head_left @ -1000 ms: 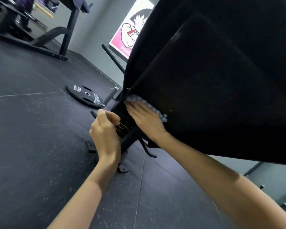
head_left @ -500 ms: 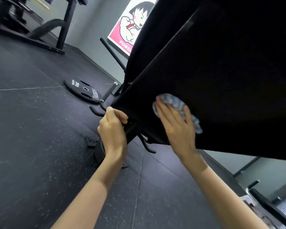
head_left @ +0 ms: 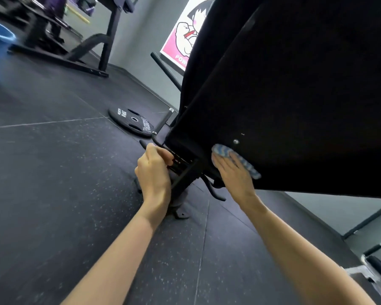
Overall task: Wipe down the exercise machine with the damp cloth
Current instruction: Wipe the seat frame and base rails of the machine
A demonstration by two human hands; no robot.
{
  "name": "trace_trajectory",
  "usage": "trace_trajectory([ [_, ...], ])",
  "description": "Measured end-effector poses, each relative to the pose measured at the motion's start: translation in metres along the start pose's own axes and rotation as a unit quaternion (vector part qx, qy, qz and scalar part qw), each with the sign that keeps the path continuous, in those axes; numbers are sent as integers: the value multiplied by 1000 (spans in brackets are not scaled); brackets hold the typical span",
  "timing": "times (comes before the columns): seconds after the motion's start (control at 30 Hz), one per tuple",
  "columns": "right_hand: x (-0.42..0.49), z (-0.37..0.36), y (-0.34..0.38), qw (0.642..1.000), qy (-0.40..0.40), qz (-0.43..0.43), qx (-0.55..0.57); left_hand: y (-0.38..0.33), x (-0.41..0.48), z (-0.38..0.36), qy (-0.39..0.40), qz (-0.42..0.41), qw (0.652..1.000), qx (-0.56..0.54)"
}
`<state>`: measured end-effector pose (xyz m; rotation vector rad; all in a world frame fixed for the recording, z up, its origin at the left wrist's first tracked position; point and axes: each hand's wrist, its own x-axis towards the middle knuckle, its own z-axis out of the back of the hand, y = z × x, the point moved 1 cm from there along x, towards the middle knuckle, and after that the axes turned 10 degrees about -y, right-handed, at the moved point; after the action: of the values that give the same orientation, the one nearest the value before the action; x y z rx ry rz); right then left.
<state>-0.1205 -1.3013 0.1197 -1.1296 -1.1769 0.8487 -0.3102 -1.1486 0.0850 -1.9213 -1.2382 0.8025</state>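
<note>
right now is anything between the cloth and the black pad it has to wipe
Nothing visible. The right hand presses the blue-and-white cloth flat against the black pad, just below a small bolt. The left hand grips the frame beside it, clear of the cloth.

Matt black machine pad (head_left: 295,106), woven striped cloth (head_left: 240,158), speckled rubber floor (head_left: 53,183).

wall poster (head_left: 186,36) reads "pow", cut off, weight plate (head_left: 131,122) lettering illegible
</note>
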Motion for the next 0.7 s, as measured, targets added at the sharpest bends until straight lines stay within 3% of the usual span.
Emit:
trace_trajectory([
  [0.1,8,-11,18,993,23,-49,104,6,11,15,8,-25,999,35],
  [0.17,16,-28,41,980,-6,-72,187,13,23,29,20,-43,996,79],
  [0.27,54,-2,56,935,18,-135,329,12,43,42,32,-58,988,138],
  [0.3,66,6,58,918,-30,-171,355,9,49,43,34,-57,986,152],
  [0.37,93,6,64,887,-32,-139,439,2,57,39,46,-58,979,190],
  [0.5,100,-24,73,881,-35,-144,449,-14,62,36,112,-21,959,258],
  [0.7,5,-35,69,887,96,-214,398,-47,90,64,182,4,929,323],
])
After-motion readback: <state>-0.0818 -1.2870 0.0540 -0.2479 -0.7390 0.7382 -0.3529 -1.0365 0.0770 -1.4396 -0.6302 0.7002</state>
